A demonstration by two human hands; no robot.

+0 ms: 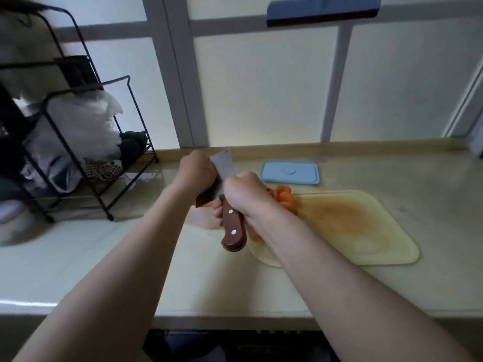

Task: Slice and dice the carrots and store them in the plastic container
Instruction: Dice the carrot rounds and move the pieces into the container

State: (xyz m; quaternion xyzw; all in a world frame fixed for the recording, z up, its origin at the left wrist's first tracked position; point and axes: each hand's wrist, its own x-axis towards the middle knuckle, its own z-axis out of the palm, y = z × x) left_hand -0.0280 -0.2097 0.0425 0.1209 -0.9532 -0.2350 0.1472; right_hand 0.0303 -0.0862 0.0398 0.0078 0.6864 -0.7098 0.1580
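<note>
A cleaver with a brown riveted wooden handle [232,228] and a steel blade [223,165] is held tilted above the counter. My right hand [245,194] grips the handle just below the blade. My left hand [196,169] is curled against the blade's left side near its far end, and its fingertips are hidden. Diced orange carrot [285,198] is piled on the left end of the pale cutting board [366,231], partly hidden by my right hand. A pale plastic container [203,220] shows beneath my hands, mostly covered. Its blue lid [290,172] lies flat behind the board.
A black wire rack [78,142] with plastic bags and cloths stands at the left of the beige counter [104,252]. A frosted window with grey frames [183,74] rises behind the counter's back ledge. The board's right part carries orange stains.
</note>
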